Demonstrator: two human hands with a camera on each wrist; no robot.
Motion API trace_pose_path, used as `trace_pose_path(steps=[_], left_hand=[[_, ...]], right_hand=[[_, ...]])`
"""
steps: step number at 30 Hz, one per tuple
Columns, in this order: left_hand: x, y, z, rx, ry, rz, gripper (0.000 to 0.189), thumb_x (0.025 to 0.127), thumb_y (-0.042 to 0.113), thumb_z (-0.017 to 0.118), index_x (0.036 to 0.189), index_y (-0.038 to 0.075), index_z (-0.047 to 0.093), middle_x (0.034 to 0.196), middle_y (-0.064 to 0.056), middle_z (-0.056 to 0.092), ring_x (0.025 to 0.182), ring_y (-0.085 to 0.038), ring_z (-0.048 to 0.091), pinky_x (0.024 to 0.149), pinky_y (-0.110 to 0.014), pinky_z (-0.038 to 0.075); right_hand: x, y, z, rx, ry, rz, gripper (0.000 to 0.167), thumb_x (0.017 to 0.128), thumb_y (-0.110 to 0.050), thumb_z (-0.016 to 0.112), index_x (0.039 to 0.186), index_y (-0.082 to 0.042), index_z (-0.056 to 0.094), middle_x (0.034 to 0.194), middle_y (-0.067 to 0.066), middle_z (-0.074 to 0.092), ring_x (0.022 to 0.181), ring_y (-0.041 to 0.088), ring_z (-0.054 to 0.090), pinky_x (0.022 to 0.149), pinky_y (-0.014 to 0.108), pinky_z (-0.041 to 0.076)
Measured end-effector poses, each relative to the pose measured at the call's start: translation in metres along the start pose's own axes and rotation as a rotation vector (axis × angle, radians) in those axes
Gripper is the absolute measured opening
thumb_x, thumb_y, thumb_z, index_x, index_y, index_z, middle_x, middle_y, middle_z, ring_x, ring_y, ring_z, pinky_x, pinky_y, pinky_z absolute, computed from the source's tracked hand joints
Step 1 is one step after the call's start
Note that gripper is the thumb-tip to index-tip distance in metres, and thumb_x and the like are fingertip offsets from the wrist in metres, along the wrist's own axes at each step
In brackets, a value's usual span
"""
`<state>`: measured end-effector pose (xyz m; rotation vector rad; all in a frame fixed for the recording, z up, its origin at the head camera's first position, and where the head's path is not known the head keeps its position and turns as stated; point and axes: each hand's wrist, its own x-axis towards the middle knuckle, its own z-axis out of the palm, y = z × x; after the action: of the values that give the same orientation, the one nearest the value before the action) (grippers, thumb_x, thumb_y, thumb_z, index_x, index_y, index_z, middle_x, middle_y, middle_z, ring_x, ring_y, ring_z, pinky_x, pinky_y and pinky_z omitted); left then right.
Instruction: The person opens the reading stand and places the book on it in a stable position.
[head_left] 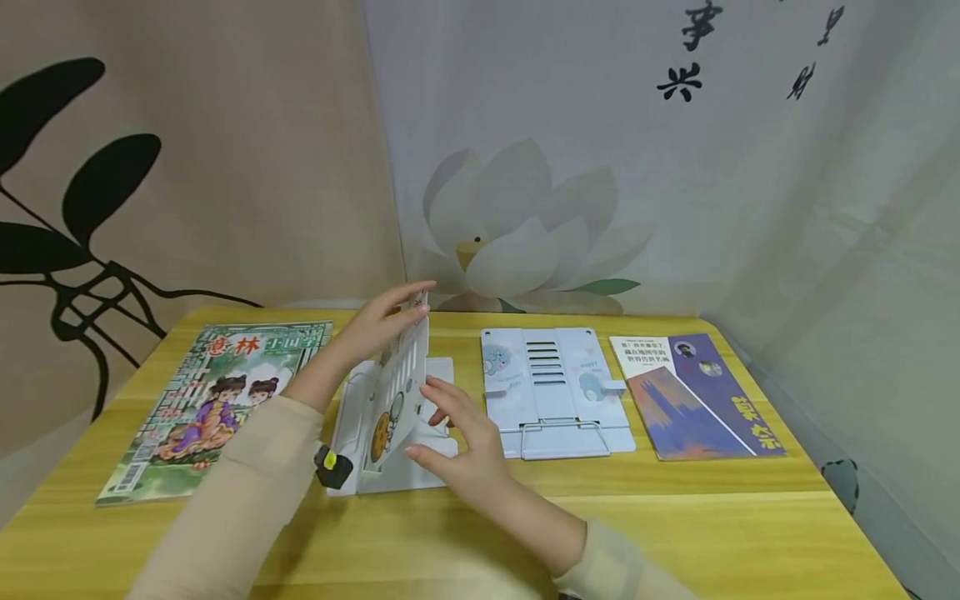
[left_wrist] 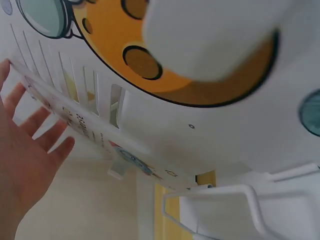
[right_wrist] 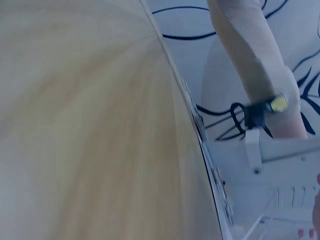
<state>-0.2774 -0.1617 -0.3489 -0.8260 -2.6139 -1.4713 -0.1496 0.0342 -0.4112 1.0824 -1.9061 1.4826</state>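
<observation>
A white book stand (head_left: 393,396) with cartoon pictures and slots stands partly unfolded, its panel tilted up steeply from a white base (head_left: 431,379). My left hand (head_left: 375,329) touches the panel's top edge with extended fingers. In the left wrist view the left hand (left_wrist: 30,155) has spread fingers against that panel (left_wrist: 165,130), and a white wire support (left_wrist: 215,190) shows below. My right hand (head_left: 472,446) is at the panel's near right side, fingers loosely bent, index fingertip at its edge. Only a sliver of the right hand (right_wrist: 317,210) shows in the right wrist view.
A second book stand (head_left: 547,400), pale blue and opened flat, lies to the right. Beyond it is a purple book (head_left: 720,408). A green illustrated magazine (head_left: 225,408) lies at left on the wooden table (head_left: 450,550). A printed curtain (head_left: 540,108) hangs behind.
</observation>
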Motion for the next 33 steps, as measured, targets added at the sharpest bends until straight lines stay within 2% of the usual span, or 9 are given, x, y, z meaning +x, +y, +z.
trace_pose_path(steps=[4,7,11,15,21,25,27,31,33], left_hand=[[0.005,-0.004,0.000,-0.069,-0.010,-0.022,0.046,0.099,0.027,0.053,0.142,0.014,0.045,0.143,-0.009,0.044,0.127,-0.028,0.042,0.103,-0.052,0.033],[0.005,-0.005,0.000,-0.111,-0.011,-0.047,0.045,0.099,0.027,0.055,0.141,0.015,0.046,0.140,-0.010,0.046,0.122,-0.030,0.046,0.098,-0.052,0.039],[0.004,-0.004,0.000,-0.110,-0.018,-0.067,0.045,0.099,0.029,0.055,0.140,0.017,0.046,0.143,-0.010,0.042,0.129,-0.033,0.040,0.102,-0.055,0.034],[0.003,-0.004,0.000,-0.093,-0.017,-0.079,0.046,0.099,0.032,0.054,0.141,0.017,0.044,0.147,-0.009,0.038,0.133,-0.034,0.034,0.104,-0.057,0.029],[0.000,-0.006,-0.001,-0.096,0.015,-0.087,0.045,0.099,0.033,0.054,0.140,0.018,0.045,0.146,-0.010,0.039,0.130,-0.035,0.038,0.102,-0.056,0.032],[-0.006,-0.007,-0.003,-0.059,0.053,-0.122,0.046,0.098,0.036,0.054,0.140,0.020,0.045,0.145,-0.012,0.040,0.127,-0.036,0.041,0.100,-0.057,0.034],[-0.009,-0.008,-0.004,-0.042,0.075,-0.147,0.048,0.097,0.038,0.054,0.140,0.020,0.044,0.144,-0.013,0.041,0.125,-0.036,0.042,0.099,-0.057,0.036],[-0.018,-0.013,-0.007,-0.025,0.129,-0.191,0.052,0.096,0.044,0.055,0.141,0.023,0.043,0.141,-0.014,0.043,0.120,-0.035,0.045,0.095,-0.057,0.038],[-0.022,-0.015,-0.009,-0.033,0.157,-0.206,0.053,0.095,0.045,0.056,0.141,0.025,0.043,0.139,-0.014,0.044,0.118,-0.034,0.046,0.093,-0.056,0.040]], right_hand=[[0.000,-0.006,0.010,-0.035,0.041,0.025,0.064,0.075,-0.009,0.081,0.131,-0.009,0.052,0.133,0.015,0.053,0.082,0.017,0.061,0.070,0.036,0.051],[0.000,-0.009,0.014,-0.062,0.081,0.067,0.060,0.073,-0.006,0.082,0.126,-0.010,0.054,0.131,0.013,0.055,0.080,0.016,0.062,0.067,0.037,0.051],[0.002,-0.011,0.015,-0.071,0.106,0.109,0.053,0.075,-0.007,0.081,0.121,-0.012,0.056,0.130,0.013,0.057,0.076,0.015,0.064,0.065,0.037,0.050],[0.002,-0.011,0.013,-0.078,0.100,0.108,0.052,0.074,-0.008,0.082,0.120,-0.012,0.057,0.129,0.013,0.058,0.073,0.014,0.064,0.063,0.033,0.050],[0.002,-0.010,0.002,-0.112,0.070,0.052,0.052,0.074,-0.006,0.081,0.121,-0.009,0.057,0.127,0.014,0.060,0.068,0.009,0.064,0.062,0.028,0.049],[0.004,-0.009,-0.007,-0.104,0.010,0.076,0.052,0.076,-0.006,0.080,0.122,-0.010,0.056,0.126,0.012,0.061,0.070,0.007,0.063,0.062,0.029,0.049],[0.004,-0.008,-0.012,-0.093,-0.019,0.096,0.052,0.077,-0.006,0.080,0.123,-0.011,0.055,0.121,0.010,0.064,0.071,0.006,0.063,0.062,0.029,0.050],[0.007,-0.005,-0.021,-0.073,-0.059,0.118,0.051,0.078,-0.006,0.079,0.124,-0.011,0.056,0.093,0.004,0.070,0.071,0.008,0.064,0.063,0.030,0.049],[0.009,-0.003,-0.027,-0.052,-0.071,0.144,0.051,0.079,-0.006,0.078,0.125,-0.010,0.057,0.085,0.003,0.070,0.071,0.010,0.064,0.063,0.032,0.049]])
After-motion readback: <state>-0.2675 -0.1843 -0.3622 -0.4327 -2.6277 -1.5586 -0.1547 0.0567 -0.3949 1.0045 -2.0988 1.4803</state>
